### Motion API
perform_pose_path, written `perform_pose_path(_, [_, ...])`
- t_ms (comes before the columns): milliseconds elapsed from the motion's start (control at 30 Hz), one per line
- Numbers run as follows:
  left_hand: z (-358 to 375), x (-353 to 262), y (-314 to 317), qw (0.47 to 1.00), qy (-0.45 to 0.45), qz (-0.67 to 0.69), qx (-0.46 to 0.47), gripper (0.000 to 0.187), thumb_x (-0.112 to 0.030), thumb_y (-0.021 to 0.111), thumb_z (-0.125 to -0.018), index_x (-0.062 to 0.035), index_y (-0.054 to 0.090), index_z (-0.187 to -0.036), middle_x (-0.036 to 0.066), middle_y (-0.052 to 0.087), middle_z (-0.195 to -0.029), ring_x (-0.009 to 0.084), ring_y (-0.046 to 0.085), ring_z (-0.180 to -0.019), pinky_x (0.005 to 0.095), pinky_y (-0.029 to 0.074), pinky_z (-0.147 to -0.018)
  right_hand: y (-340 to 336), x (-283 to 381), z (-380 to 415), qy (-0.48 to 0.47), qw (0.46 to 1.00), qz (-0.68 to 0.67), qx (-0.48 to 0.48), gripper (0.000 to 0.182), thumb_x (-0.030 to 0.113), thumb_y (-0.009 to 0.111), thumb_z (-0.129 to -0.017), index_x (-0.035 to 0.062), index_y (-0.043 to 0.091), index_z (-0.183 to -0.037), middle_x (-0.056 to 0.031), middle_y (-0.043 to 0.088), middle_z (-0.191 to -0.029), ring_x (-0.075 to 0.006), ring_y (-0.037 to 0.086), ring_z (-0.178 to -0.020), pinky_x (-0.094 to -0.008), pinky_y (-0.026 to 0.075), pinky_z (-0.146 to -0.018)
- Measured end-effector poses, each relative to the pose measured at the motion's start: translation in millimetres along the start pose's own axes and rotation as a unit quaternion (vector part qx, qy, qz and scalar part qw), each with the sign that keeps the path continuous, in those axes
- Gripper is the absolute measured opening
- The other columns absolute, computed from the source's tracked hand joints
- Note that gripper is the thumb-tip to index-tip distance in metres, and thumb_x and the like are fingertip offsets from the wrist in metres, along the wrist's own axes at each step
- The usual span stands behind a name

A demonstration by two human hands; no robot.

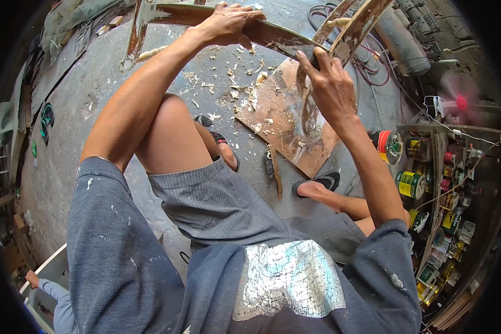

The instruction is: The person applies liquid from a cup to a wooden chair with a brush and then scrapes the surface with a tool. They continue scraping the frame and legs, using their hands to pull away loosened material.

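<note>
A wooden frame with worn, patchy brown paint [284,40] runs across the top of the view, joined to slanted posts at the right. My left hand [228,25] is wrapped over its curved rail. Near the joint at the rail's right end, my right hand [329,78] is closed on a small dark tool whose end shows between thumb and fingers; a greyish flat part [288,50] lies against the rail beside the fingertips. What the tool is I cannot make out.
A brown board [284,119] with pale shavings lies on the grey floor, a wooden-handled brush [274,170] beside it. At right are a spinning fan [461,102], a metal cylinder [403,42], hoses, and shelves of cans. Another person's arm [53,289] shows at lower left.
</note>
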State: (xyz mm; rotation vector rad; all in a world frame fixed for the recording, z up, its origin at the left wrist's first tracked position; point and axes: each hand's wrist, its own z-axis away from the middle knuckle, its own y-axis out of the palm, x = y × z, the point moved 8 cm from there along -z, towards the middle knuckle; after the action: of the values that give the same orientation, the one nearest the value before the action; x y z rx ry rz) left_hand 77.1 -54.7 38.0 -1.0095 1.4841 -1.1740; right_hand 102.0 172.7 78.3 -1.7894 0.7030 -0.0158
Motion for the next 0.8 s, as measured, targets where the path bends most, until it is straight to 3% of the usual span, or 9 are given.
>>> perform_pose_path(133, [-1,5,3,0.999,0.019,-0.016,-0.042,0.095,-0.049,0.086,-0.069,-0.0085,0.047,-0.146,0.018,0.056,-0.14,0.0347,0.051,-0.133,0.0563,0.037,-0.109,-3,-1,-4,0.017,1.0,-0.011,0.007,0.057,-0.003,0.063,-0.082,0.0236,0.066,-0.133,-0.0041,0.056,-0.122,-0.0211,0.062,-0.086,-0.0343,0.058,-0.069])
perform_pose_path(233, [-2,-1,-1,1.0,0.012,0.017,0.006,0.095,-0.049,0.086,-0.068,-0.0086,0.048,-0.145,0.018,0.057,-0.138,0.0348,0.053,-0.131,0.057,0.038,-0.107,-6,-3,8,0.002,1.0,0.002,0.022,0.05,0.002,0.062,-0.086,0.0194,0.066,-0.133,-0.0053,0.056,-0.122,-0.0197,0.061,-0.081,-0.0319,0.057,-0.062])
perform_pose_path(367, [-1,-2,-2,1.0,0.012,-0.003,-0.009,0.094,-0.049,0.087,-0.068,-0.0083,0.049,-0.144,0.017,0.058,-0.136,0.0346,0.053,-0.13,0.0556,0.04,-0.105,-3,6,-7,-0.007,1.0,0.008,0.002,0.051,0.001,0.062,-0.086,0.0191,0.066,-0.133,-0.0058,0.055,-0.121,-0.0202,0.06,-0.084,-0.0324,0.058,-0.064])
perform_pose_path(600, [0,0,-2,1.0,0.024,0.006,-0.019,0.093,-0.048,0.087,-0.068,-0.0083,0.049,-0.144,0.016,0.058,-0.136,0.0341,0.053,-0.13,0.0554,0.04,-0.105,1,2,-2,0.017,0.999,-0.009,0.048,0.05,0.002,0.062,-0.088,0.0197,0.065,-0.135,-0.0053,0.055,-0.123,-0.0209,0.062,-0.087,-0.0324,0.059,-0.064])
perform_pose_path(733, [-1,-1,-2,1.0,0.009,-0.015,-0.02,0.092,-0.047,0.087,-0.068,-0.0078,0.05,-0.143,0.017,0.058,-0.136,0.0343,0.053,-0.13,0.0545,0.04,-0.106,-2,7,-11,-0.001,1.0,-0.001,-0.004,0.051,0.001,0.062,-0.087,0.0197,0.065,-0.134,-0.0054,0.055,-0.121,-0.0211,0.061,-0.084,-0.0319,0.059,-0.063])
perform_pose_path(800, [0,-1,-2,0.999,0.022,-0.009,-0.032,0.092,-0.047,0.087,-0.067,-0.0077,0.051,-0.142,0.017,0.058,-0.136,0.0344,0.053,-0.129,0.0544,0.04,-0.105,-3,4,-1,0.001,1.0,-0.008,0.016,0.05,0.002,0.062,-0.088,0.0197,0.065,-0.134,-0.0058,0.055,-0.122,-0.0213,0.062,-0.084,-0.0319,0.059,-0.063])
